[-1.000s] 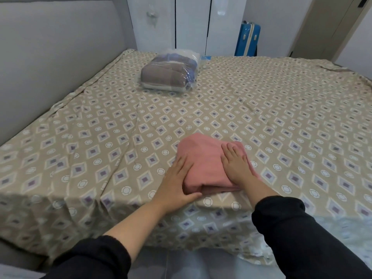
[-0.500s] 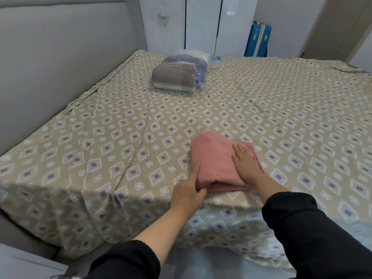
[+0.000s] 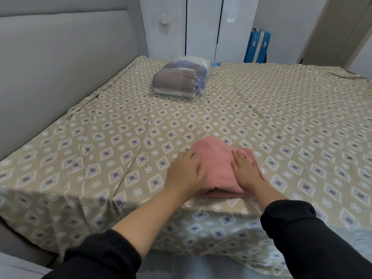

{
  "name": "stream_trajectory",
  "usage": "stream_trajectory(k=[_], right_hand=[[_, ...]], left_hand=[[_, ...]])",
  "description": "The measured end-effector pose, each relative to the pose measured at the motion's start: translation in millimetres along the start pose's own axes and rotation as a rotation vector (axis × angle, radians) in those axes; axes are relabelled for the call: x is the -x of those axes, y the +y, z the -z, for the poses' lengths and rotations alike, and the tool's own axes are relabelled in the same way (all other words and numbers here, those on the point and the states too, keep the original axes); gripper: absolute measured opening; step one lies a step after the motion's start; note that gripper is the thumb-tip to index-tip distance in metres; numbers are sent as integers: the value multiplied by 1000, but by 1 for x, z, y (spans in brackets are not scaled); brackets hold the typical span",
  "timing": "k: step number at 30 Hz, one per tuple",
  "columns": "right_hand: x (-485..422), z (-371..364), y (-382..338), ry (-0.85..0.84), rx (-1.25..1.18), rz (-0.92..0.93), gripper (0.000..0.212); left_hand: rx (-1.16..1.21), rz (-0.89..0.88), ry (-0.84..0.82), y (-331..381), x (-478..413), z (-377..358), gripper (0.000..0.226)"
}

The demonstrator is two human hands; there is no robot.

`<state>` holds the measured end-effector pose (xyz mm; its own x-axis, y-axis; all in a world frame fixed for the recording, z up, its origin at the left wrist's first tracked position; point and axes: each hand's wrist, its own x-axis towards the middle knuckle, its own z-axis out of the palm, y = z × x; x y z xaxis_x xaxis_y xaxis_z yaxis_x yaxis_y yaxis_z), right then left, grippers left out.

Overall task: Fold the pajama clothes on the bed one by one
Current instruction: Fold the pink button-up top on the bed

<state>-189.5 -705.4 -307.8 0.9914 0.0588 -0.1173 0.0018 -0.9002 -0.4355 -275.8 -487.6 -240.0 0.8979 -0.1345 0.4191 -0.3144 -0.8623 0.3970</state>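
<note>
While soft folded pink pajama [image 3: 217, 164] lies on diamond-print sheet [image 3: 281, 121], left hand [image 3: 185, 174], right hand [image 3: 246, 172] press it flat-palmed.

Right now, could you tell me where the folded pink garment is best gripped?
Probably its left and right sides, coming from both, reaching under the whole stack. The pink garment lies flat near the edge of the bed, loose layers facing you, so pinching there could unfold it.
</note>
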Motion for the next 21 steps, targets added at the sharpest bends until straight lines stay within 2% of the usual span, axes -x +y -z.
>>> stream_trajectory(k=[1,4,7,10,12,14,18,21], right_hand=[[0,0,0,-1,1,2,52],[2,1,-1,3,23,26,51],[5,2,4,15,116,77,52],[9,3,11,94,133,34,57],[9,6,13,182,53,-129,70],[5,14,12,195,-34,-276,80],[-6,44,13,-12,-359,-493,77],[-16,59,26,-135,-535,-579,70]], left_hand=[[-7,22,-67,10,-15,-2,70],[-156,-14,-326,32,-40,-26,59],[-291,-58,-494,21,-28,-57,69],[-355,-79,-493,7,-20,-72,77],[-361,-82,-493,6,-22,-73,87],[-355,-83,-499,6,-23,-75,91],[-354,-85,-481,5,-22,-75,93],[-337,-87,-480,4,-22,-75,95]])
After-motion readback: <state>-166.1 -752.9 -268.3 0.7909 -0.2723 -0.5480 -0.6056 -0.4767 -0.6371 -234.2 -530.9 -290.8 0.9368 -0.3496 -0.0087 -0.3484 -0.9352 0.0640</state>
